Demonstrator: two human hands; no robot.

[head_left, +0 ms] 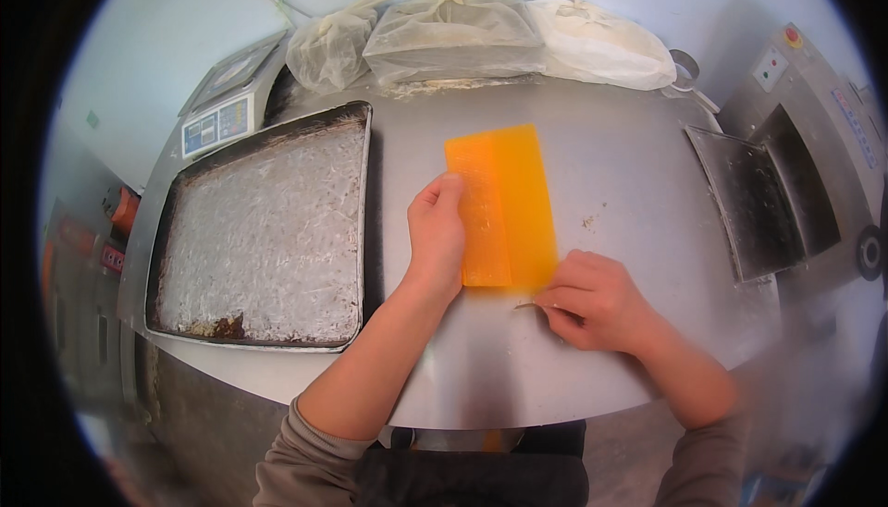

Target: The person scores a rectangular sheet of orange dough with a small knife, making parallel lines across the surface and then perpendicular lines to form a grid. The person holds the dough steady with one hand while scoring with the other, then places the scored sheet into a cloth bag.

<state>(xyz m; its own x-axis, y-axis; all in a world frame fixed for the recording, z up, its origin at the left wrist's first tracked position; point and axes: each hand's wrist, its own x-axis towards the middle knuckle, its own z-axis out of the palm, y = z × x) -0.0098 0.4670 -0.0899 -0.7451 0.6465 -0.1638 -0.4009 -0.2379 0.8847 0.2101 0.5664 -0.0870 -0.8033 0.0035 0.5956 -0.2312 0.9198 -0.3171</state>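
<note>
An orange-yellow rectangular slab (523, 202), its left strip lighter and textured, is in the middle of the steel worktop. My left hand (435, 225) grips its left edge, thumb on the top face. My right hand (597, 299) is by its lower right corner with fingers pinched on a small, thin, dull piece (524, 305) that I cannot make out.
A worn metal baking tray (259, 229) lies left, before a scale (217, 126). Tied bags (453, 40) line the back of the worktop (647, 183). A steel machine (758, 72) with a dark open chute stands right.
</note>
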